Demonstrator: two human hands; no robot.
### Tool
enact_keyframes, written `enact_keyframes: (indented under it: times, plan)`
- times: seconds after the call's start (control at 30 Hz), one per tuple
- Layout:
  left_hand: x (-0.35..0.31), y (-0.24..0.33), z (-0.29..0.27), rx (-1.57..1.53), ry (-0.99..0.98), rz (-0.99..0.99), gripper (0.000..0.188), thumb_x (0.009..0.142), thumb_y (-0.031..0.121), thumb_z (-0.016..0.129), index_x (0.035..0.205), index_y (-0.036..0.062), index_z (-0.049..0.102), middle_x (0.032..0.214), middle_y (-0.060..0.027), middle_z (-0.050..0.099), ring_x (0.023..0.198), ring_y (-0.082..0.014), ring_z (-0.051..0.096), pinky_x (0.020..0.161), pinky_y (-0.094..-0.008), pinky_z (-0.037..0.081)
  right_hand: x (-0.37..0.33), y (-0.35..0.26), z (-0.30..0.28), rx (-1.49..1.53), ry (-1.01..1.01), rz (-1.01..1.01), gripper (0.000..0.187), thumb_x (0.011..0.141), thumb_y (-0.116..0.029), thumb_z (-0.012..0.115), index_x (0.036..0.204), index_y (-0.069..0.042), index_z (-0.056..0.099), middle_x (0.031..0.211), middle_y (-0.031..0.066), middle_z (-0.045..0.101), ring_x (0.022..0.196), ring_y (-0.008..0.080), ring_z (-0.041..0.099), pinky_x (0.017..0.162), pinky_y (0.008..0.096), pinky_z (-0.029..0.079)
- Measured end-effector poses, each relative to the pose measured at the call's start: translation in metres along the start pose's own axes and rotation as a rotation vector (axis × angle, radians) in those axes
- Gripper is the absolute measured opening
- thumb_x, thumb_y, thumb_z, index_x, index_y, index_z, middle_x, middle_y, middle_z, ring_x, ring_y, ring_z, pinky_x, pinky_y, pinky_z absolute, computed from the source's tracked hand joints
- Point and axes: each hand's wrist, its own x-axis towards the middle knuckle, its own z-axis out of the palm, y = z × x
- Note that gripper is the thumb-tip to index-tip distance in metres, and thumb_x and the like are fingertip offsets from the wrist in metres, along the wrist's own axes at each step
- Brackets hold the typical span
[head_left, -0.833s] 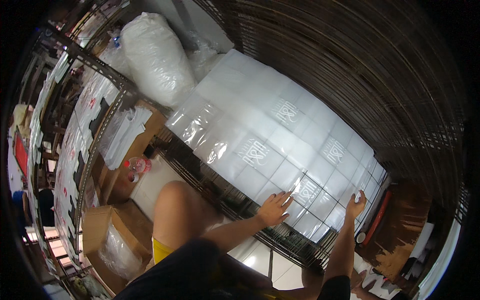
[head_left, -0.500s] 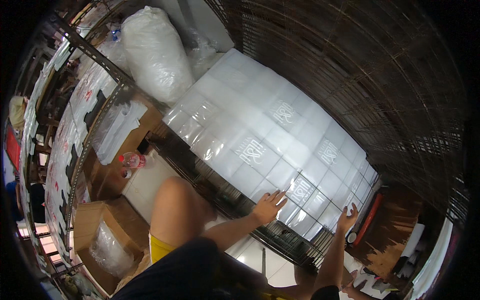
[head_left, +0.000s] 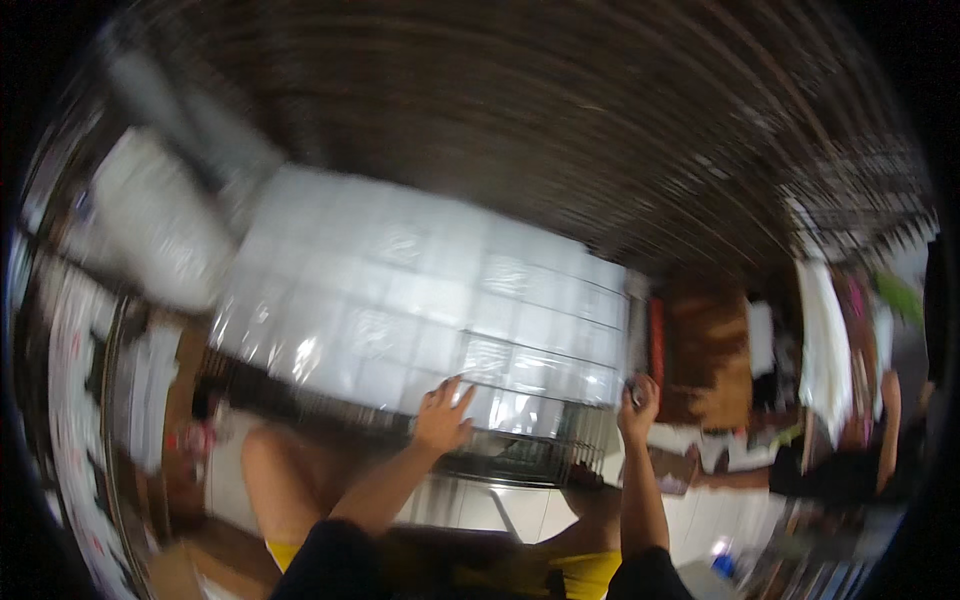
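A large translucent white plastic sheet with printed white marks lies spread across a wire rack. Thin dark wires cross its near right part. My left hand is at the sheet's near edge, its fingers apart and holding nothing; blur hides whether it touches the sheet. My right hand is closed at the sheet's right end, by the rack's corner. Its fingers curl around a small dark, round-looking thing, too blurred to name.
Dark wire shelves rise tilted behind the sheet. A stuffed white plastic bag stands at far left, above a cardboard box. Brown board and a red strip are on the right. Another person's arm shows at far right.
The view has swung to the right, bringing another person into sight. My right hand has gone from open fingers to closed at the rack's corner. My left hand stays by the near edge.
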Motion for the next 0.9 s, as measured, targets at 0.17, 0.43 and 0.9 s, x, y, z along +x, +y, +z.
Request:
enact_keyframes:
  times: [0.17, 0.43, 0.9]
  plan:
    - [-0.004, 0.003, -0.007, -0.122, -0.146, 0.037, 0.06, 0.075, 0.038, 0.064, 0.126, 0.0107, 0.048, 0.124, -0.0157, 0.052, 0.117, -0.0331, 0.046, 0.1, -0.0436, 0.034, 0.029, -0.053, -0.089, 0.023, 0.19, -0.099, 0.034, 0.073, -0.004, 0.064, 0.106, -0.003, 0.058, 0.113, 0.0146, 0.054, 0.107, 0.0307, 0.052, 0.091, 0.0363, 0.04]
    - [-0.033, 0.016, -0.027, -0.098, -0.537, 0.228, 0.064, 0.072, 0.044, 0.07, 0.122, 0.0084, 0.05, 0.107, -0.0151, 0.061, 0.097, -0.0297, 0.06, 0.083, -0.039, 0.048, 0.058, -0.06, -0.257, -0.179, 0.87, -0.174, 0.029, 0.072, -0.004, 0.066, 0.1, 0.001, 0.058, 0.102, 0.0142, 0.059, 0.096, 0.0279, 0.055, 0.085, 0.0371, 0.042]
    - [-0.067, 0.042, -0.056, -0.101, -0.596, 0.095, 0.067, 0.078, 0.049, 0.062, 0.128, 0.0058, 0.046, 0.118, -0.017, 0.054, 0.104, -0.0305, 0.055, 0.088, -0.0397, 0.044, 0.191, -0.049, -0.345, -0.898, 0.388, 0.211, 0.033, 0.078, -0.014, 0.057, 0.111, -0.012, 0.054, 0.11, 0.0133, 0.058, 0.079, 0.0322, 0.065, 0.064, 0.0418, 0.052]
